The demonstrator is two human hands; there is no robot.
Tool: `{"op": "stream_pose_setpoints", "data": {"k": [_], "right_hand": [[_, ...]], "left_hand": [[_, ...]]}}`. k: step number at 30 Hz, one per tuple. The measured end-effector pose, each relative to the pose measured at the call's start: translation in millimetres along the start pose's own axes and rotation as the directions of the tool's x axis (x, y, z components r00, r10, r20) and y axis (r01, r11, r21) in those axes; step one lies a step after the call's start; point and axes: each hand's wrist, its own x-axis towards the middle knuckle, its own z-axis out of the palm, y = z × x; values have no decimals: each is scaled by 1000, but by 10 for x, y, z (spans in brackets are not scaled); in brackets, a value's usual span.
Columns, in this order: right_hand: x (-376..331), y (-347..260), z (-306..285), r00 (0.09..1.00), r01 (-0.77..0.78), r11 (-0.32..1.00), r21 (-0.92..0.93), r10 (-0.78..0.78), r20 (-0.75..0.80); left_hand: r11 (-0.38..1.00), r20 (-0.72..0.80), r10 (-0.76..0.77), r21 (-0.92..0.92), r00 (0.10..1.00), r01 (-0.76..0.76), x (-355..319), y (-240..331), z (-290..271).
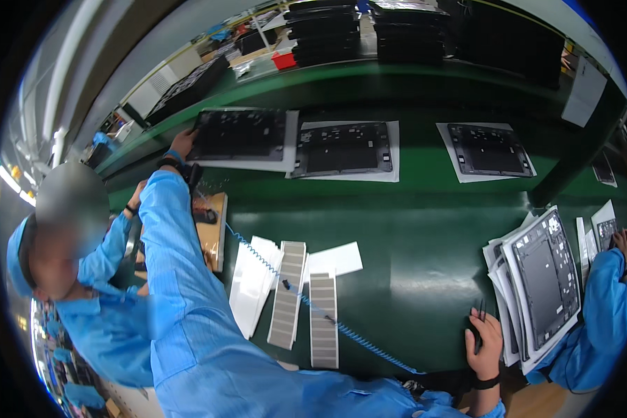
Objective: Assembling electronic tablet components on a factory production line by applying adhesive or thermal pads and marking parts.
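Note:
My left arm stretches far out to the left. At its end my left hand (182, 144) is closed on the left edge of a black tablet-like panel (240, 134) backed by a white sheet. My right hand (486, 346), wearing a dark wristband, rests low on the right with dark tweezers (481, 311) between its fingers. To its right lies a stack of black panels (545, 279) interleaved with white sheets. Between my arms are strips of grey adhesive pieces (287, 296) and plain white sheets (256, 282).
Two more panels lie on white sheets, one in the middle (345, 148) and one farther right (491, 150). A coiled blue cord (369, 345) crosses the green table (418, 244). A dark post (578, 146) rises at right. Co-workers in blue (111, 334) sit on both sides.

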Motion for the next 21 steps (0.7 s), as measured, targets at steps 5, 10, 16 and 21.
{"op": "stream_pose_setpoints", "data": {"k": [5,10,16,21], "right_hand": [[53,36,34,999,-4,1000,-22,5,32],[-10,-53,61,997,-55,996,-73,58,41],[6,-34,83,998,-49,993,-106,54,42],[128,-21,93,998,48,995,-86,-46,31]], "left_hand": [[874,-5,61,483,998,-51,549,-989,-131],[610,-38,60,792,997,-6,770,-288,788],[900,380,-181,435,907,-3,-283,1498,2327],[499,310,-134,842,941,-206,254,174,2960]]}}
